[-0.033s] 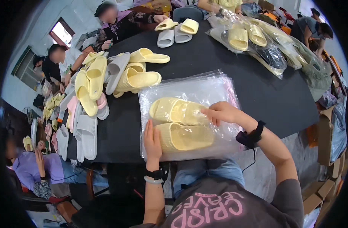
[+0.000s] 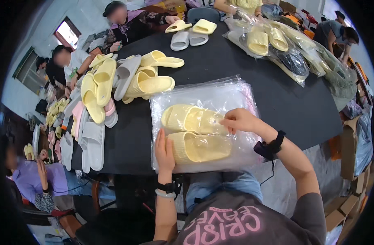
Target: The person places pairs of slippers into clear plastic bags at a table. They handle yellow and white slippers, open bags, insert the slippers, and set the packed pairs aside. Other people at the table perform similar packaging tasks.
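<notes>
In front of me a pair of ribbed yellow slippers lies side by side, the far slipper (image 2: 176,117) and the near slipper (image 2: 180,149), both under clear plastic. They rest on a stack of clear plastic bags (image 2: 203,94) on the black table. My left hand (image 2: 165,151) lies with fingers stretched along the toe end of the near slipper, at the left side of the bag. At the far slipper's heel, my right hand (image 2: 240,121) has its fingers curled and pinched on the clear plastic bag. My right fingertips partly hide what they grip.
Loose yellow, grey and pink slippers (image 2: 101,87) are heaped on the black table (image 2: 203,63) to the left. Bagged slippers (image 2: 272,41) pile up at the far right. More slippers (image 2: 191,32) lie by a person across the table. Cardboard boxes (image 2: 348,149) stand at right.
</notes>
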Motion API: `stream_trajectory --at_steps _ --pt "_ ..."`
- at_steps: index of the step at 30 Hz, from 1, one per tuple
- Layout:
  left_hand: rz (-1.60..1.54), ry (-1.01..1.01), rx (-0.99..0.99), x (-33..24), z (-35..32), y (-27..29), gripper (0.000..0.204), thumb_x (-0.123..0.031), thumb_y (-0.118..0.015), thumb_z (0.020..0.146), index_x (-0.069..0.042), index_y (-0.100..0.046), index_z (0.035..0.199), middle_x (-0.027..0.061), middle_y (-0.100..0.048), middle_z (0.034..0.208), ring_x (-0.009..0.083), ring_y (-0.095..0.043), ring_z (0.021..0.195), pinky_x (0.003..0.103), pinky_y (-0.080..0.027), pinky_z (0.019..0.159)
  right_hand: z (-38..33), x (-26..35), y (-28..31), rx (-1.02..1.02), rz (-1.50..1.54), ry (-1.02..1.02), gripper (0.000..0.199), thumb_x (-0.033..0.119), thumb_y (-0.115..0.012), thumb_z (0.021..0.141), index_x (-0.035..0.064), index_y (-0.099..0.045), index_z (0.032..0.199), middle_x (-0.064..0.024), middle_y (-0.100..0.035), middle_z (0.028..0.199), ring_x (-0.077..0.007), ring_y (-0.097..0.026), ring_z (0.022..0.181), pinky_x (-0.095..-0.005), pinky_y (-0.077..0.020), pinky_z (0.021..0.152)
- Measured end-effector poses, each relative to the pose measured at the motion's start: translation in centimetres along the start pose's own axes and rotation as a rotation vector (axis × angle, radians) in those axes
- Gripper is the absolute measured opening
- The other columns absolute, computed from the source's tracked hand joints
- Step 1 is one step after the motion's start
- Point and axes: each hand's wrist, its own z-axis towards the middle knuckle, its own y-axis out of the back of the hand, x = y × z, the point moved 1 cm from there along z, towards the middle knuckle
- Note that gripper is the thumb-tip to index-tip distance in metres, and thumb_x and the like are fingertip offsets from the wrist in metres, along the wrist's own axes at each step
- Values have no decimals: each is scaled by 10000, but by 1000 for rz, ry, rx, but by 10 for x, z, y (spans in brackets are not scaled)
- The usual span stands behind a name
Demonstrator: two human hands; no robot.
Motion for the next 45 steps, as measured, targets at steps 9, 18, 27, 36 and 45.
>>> stream_trajectory --at_steps 9,18,27,36,45 --pt "-121 -8 -78 -7 -6 -1 543 -277 -364 1055 57 -363 1483 243 -397 1520 387 -372 1409 426 -272 1173 -21 -19 -8 159 998 472 227 63 -526 1002 21 -648 1188 -150 -566 1380 -245 -519 1313 -363 -422 1091" --pt "-105 -82 -63 -8 -5 1 560 -329 -322 1063 31 -375 1489 234 -415 1510 394 -372 1408 444 -261 1174 17 2 -59 41 -699 912 344 228 -620 931 117 -641 1255 -172 -529 1413 -352 -456 1350 -460 -362 1126" --pt "25 -38 37 -9 -2 0 579 -334 -329 1054 15 -320 1516 214 -384 1536 355 -326 1444 451 -184 1208 39 7 -69 35 -749 812 325 268 -560 953 118 -643 1229 -140 -557 1366 -304 -485 1323 -451 -375 1101" --pt "477 -94 120 -16 -4 -12 760 -474 -487 975 23 -306 1519 227 -335 1562 357 -272 1474 509 -119 1214 -55 -49 11 -233 -724 557 215 184 -602 942 77 -699 1101 -133 -564 1355 -320 -497 1291 -456 -345 1108" --pt "694 -100 145 -40 -3 -11 791 -514 -587 926 -51 -350 1522 234 -316 1570 370 -249 1482 562 -102 1197 -138 -97 42 -692 -592 287 199 106 -542 960 -1 -649 1090 -195 -567 1263 -384 -541 1145 -444 -451 941"
